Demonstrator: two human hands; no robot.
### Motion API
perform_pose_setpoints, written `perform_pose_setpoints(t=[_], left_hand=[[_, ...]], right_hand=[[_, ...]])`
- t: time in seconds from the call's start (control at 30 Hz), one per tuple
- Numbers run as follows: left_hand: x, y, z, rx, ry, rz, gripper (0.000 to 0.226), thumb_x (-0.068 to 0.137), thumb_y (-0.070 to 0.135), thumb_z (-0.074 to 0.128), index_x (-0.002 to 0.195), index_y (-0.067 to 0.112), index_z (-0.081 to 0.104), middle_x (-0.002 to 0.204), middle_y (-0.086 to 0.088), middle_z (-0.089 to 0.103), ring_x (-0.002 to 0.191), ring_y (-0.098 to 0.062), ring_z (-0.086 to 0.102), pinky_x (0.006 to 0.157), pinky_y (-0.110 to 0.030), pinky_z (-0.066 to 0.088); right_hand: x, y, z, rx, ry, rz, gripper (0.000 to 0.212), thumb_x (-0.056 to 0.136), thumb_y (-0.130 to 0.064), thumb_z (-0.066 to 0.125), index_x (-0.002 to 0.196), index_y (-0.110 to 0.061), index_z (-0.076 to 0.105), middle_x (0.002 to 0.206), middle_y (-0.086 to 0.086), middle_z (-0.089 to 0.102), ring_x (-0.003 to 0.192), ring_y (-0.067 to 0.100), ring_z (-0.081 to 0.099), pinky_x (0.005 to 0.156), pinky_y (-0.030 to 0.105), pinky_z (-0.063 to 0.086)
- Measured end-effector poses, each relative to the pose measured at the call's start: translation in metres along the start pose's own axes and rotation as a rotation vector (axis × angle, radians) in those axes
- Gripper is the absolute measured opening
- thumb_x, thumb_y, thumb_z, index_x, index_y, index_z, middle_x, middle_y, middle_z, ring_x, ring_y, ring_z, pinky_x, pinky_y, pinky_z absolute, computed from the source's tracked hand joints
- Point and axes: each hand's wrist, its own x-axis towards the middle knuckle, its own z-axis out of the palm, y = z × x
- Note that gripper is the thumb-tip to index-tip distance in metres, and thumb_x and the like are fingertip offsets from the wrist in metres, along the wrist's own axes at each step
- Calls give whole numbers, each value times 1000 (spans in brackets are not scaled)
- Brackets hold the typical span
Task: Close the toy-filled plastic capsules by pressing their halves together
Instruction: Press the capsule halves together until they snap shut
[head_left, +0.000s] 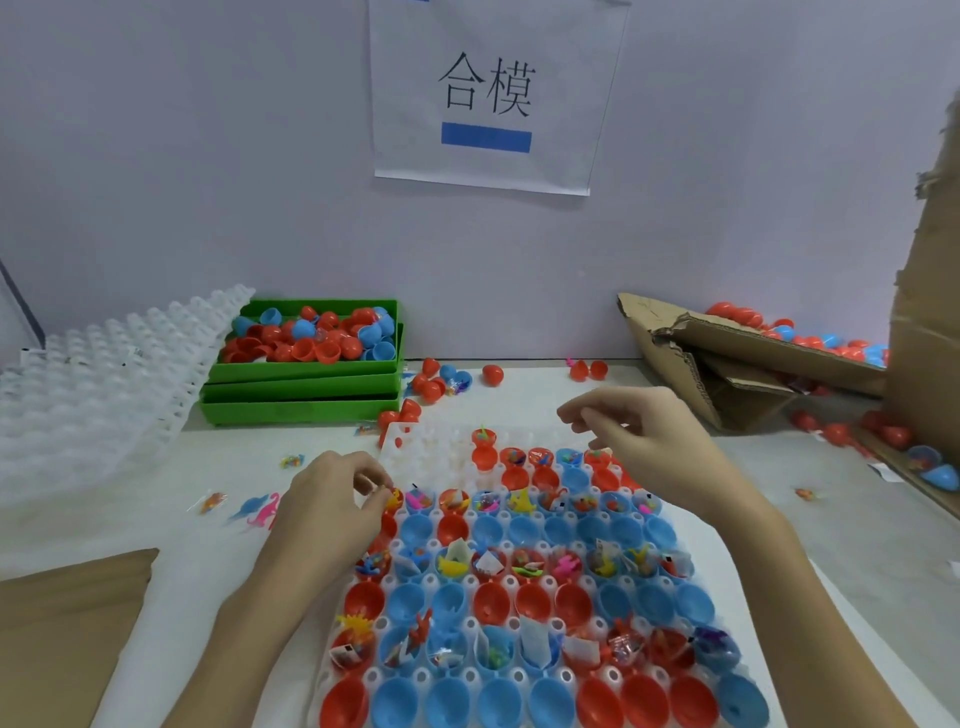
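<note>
We saw the left hand (332, 499) at nine o'clock of the white tray (441, 452), fingers curled, pinching a small orange toy (393, 500) at the tray's edge. The right hand (644, 441) hovered at one o'clock, fingers loosely bent, holding nothing. Open red and blue capsules (519, 597) filled the tray. The wall sign (493, 93) read "合模".

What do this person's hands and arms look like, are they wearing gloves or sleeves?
No gloves and no sleeves show. The left hand and right hand are bare, and both forearms are bare up to the picture's lower edge. No ring, watch, bracelet or marking is visible on either. The fingernails look short and unpainted, though the picture is a little soft.
</note>
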Motion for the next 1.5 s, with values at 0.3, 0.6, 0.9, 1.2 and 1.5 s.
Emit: perform_pose_setpoints(t=[0.3, 0.6, 0.9, 1.2, 1.5], left_hand=[[3, 1, -1, -97, 91, 3, 6, 94, 17, 74, 89, 21, 74, 93, 8, 69, 76, -6, 59, 61, -16, 37], [5, -3, -5, -310, 242, -4, 9, 92, 11, 75, 87, 19, 73, 83, 7, 73, 81, -7, 67, 68, -18, 46], [-6, 19, 8, -720, 117, -52, 7, 91, 9, 76, 86, 15, 76, 77, 2, 78, 73, -18, 77, 69, -29, 62], [-13, 31, 5, -966, -28, -99, 5, 94, 20, 75, 98, 17, 77, 87, -10, 78, 79, -25, 79, 68, -22, 62], [-18, 37, 4, -1011, -156, 27, 19, 98, 29, 68, 111, 23, 82, 109, 0, 80, 102, -19, 77, 92, -29, 59]], right_hand=[[-6, 8, -10, 186, 129, 151, 28, 107, -8, 50, 111, -18, 77, 102, -5, 77, 93, 7, 73, 79, 22, 62], [-11, -8, 13, 145, -13, 113, 26, 105, -10, 56, 102, -26, 75, 94, -12, 77, 88, 0, 72, 82, 23, 61], [-40, -60, 74, 203, -268, -8, 45, 86, -36, 83, 125, -26, 62, 101, -10, 74, 92, -1, 71, 85, 22, 60], [-40, -60, 75, 278, -71, 9, 26, 92, -30, 77, 116, -24, 68, 87, -13, 71, 84, 0, 69, 75, 15, 56], [-30, -49, 59, 362, -39, 87, 19, 91, -38, 78, 105, -26, 74, 80, -9, 70, 72, 6, 65, 69, 18, 55]])
